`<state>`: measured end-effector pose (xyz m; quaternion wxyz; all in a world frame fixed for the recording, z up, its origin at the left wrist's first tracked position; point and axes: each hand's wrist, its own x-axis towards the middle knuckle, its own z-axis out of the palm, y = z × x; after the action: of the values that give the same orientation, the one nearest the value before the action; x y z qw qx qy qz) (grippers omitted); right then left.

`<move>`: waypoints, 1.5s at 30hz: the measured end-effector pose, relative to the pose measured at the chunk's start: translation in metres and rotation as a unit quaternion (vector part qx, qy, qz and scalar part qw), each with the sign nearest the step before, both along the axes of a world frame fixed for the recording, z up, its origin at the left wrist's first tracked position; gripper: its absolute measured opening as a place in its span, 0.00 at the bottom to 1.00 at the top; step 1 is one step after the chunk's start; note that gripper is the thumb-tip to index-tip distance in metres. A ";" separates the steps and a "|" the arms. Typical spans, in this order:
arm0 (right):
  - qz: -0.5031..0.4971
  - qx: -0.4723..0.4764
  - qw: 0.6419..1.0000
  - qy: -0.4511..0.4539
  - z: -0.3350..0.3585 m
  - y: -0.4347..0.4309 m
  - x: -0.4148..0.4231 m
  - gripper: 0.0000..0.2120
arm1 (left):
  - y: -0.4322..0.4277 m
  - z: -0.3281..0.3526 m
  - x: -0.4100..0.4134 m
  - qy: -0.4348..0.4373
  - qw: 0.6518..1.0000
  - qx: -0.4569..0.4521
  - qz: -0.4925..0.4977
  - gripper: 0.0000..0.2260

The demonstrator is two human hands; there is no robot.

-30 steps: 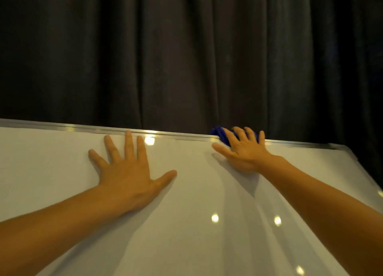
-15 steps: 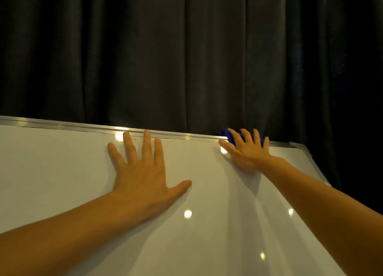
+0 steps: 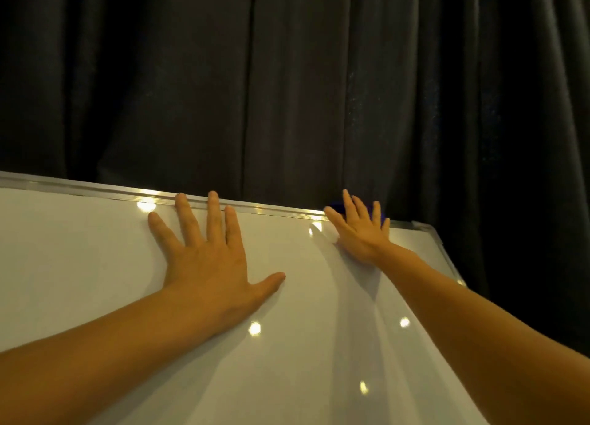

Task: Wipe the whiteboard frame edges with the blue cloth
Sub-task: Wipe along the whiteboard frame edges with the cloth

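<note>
The whiteboard [image 3: 79, 265] fills the lower part of the view, with a silver frame edge [image 3: 95, 188] along its top. My left hand [image 3: 207, 255] lies flat on the board, fingers spread, fingertips touching the top frame. My right hand [image 3: 360, 229] presses the blue cloth [image 3: 336, 206] against the top frame close to the right corner [image 3: 424, 226]. Most of the cloth is hidden under the fingers; only small dark blue patches show.
A dark curtain [image 3: 287, 89] hangs right behind the board. The board's right frame edge [image 3: 450, 265] slopes down to the right. Ceiling lights reflect as bright spots on the glossy surface.
My right hand with the cloth has slid right along the top frame toward the corner. My left hand has shifted up and right, its fingertips now on the frame. The view has panned right.
</note>
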<state>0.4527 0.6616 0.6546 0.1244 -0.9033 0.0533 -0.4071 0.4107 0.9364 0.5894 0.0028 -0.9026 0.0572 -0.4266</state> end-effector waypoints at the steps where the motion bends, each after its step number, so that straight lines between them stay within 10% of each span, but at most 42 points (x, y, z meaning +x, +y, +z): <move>1: 0.025 -0.002 1.000 -0.005 0.002 0.017 0.002 0.42 | -0.008 0.002 -0.001 0.005 1.000 0.000 0.001 0.56; 6: 0.188 -0.146 0.970 -0.052 -0.021 0.083 0.007 0.41 | -0.045 0.008 0.000 0.002 1.000 -0.011 0.024 0.53; 14: 0.020 -0.048 0.998 -0.044 -0.013 -0.084 0.001 0.30 | -0.065 -0.002 -0.001 0.017 1.000 -0.011 0.002 0.56; 20: 0.178 -0.165 0.969 -0.052 -0.028 -0.037 0.010 0.42 | -0.163 0.010 0.008 0.027 0.998 -0.023 0.043 0.54; 27: 0.069 -0.180 0.981 -0.015 -0.022 -0.175 -0.001 0.45 | -0.192 0.003 0.014 0.023 0.999 -0.025 0.014 0.58; 45: 0.155 -0.202 0.967 -0.001 -0.049 -0.193 -0.026 0.40 | -0.266 0.010 0.033 -0.001 0.999 -0.029 0.040 0.61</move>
<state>0.4271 0.4684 0.6051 0.0012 -0.9065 -0.1702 -0.3864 0.4434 0.6702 0.5999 -0.0060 -0.9033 0.0087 -0.4288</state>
